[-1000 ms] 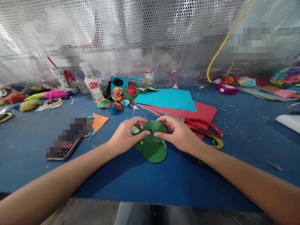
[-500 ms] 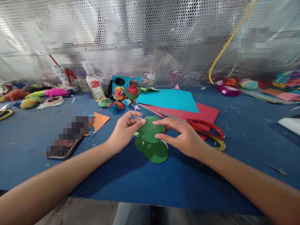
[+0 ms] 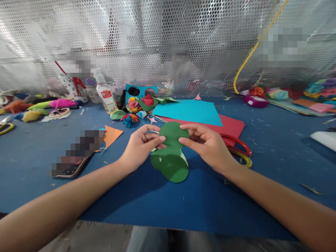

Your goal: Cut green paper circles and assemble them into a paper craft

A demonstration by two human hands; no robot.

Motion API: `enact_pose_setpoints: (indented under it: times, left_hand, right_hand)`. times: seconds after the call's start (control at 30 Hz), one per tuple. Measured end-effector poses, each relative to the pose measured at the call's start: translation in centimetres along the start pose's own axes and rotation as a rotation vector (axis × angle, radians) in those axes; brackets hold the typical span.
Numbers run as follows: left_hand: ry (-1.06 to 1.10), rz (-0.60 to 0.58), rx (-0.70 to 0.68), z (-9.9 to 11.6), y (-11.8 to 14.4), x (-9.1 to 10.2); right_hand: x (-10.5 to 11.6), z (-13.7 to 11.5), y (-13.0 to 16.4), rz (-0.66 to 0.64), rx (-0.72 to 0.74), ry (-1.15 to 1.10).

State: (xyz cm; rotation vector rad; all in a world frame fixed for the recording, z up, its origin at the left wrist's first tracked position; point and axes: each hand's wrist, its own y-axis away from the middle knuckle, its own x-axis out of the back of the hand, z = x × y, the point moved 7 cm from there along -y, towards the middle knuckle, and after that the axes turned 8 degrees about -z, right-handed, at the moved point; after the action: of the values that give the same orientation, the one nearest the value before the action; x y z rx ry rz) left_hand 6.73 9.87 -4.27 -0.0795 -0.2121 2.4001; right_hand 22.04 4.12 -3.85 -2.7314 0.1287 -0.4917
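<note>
A green paper circle (image 3: 172,134) is lifted off the blue table between both hands. My left hand (image 3: 140,147) pinches its left edge with thumb and fingers. My right hand (image 3: 207,147) pinches its right edge. Just below it, a small stack of more green paper circles (image 3: 172,164) lies flat on the table. The stack's pale underside shows at the right rim.
Red-handled scissors (image 3: 236,145) lie behind my right hand on a red sheet (image 3: 231,124) and a cyan sheet (image 3: 187,112). A phone (image 3: 76,154) and an orange scrap (image 3: 111,134) lie to the left. A glue bottle (image 3: 105,92), paper flowers (image 3: 132,105) and scraps stand along the mesh wall.
My hands have lifted the top green circle up and away from the stack; half a second ago my right hand lay flatter over it, and now both hands pinch its edges.
</note>
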Motion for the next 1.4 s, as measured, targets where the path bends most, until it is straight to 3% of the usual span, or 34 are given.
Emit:
enact_pose_setpoints:
  times: [0.2,0.37,0.5,0.7,0.77,0.9,1.13,1.4]
  left_hand:
    - [-0.086,0.063,-0.102,0.7,0.0,0.8]
    - [-0.386,-0.005,-0.098,0.8,0.3,-0.2]
    - [-0.607,0.008,-0.197,1.6,0.7,-0.4]
    - [-0.759,0.015,-0.374,3.4,1.2,-1.0]
    - [-0.768,-0.043,-0.389,3.4,1.4,-1.6]
    - [-0.739,-0.192,-0.287,2.3,1.4,-2.6]
    - [-0.797,-0.046,-0.281,2.7,1.7,-2.1]
    - [-0.839,-0.073,-0.385,3.4,2.5,-3.1]
  right_hand:
    - [-2.1,1.0,0.1,-0.271,-0.095,-0.212]
    - [-1.4,1.0,0.0,-0.174,-0.095,-0.238]
    - [-0.9,0.5,0.0,-0.117,-0.076,-0.049]
    - [-0.7,-0.8,0.2,-0.076,0.133,0.209]
    - [-0.8,-1.4,0.4,-0.065,0.207,0.286]
    - [-1.6,-2.4,0.7,-0.161,0.273,0.253]
    - [-1.7,-3.4,1.2,-0.141,0.307,0.255]
    - [-2.4,-4.1,1.8,-0.141,0.363,0.392]
